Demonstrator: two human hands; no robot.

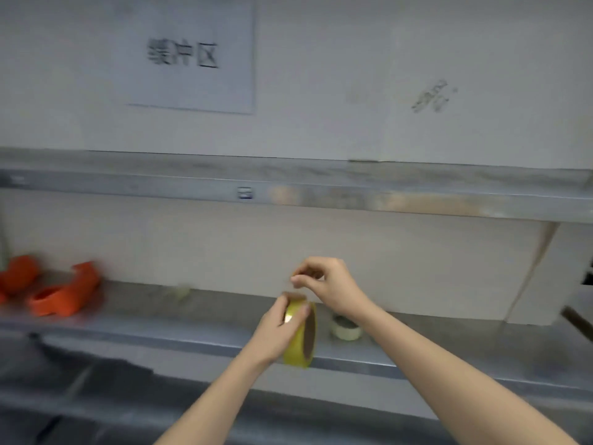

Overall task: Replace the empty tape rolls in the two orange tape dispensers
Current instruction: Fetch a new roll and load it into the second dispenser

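Gripping anything, those hands? asks the first.

Both, says the second. Nearest, the person's left hand (276, 332) curls round a yellow tape roll (301, 340), held on edge above the front lip of the counter (192, 335). At the roll's twelve o'clock the right hand (327, 284) pinches thumb to finger, probably on the loose tape end, though blur hides it.

How will the roll handle?

Light, with a stiff core, the second judges; slick outside, sticky at the free end. Best held across the rim, or through the core.

And farther off?

A small pale roll (346, 329) lies at three o'clock. Well apart at nine o'clock sit an orange tape dispenser (64, 297) and a second dispenser (17, 274), by the wall.
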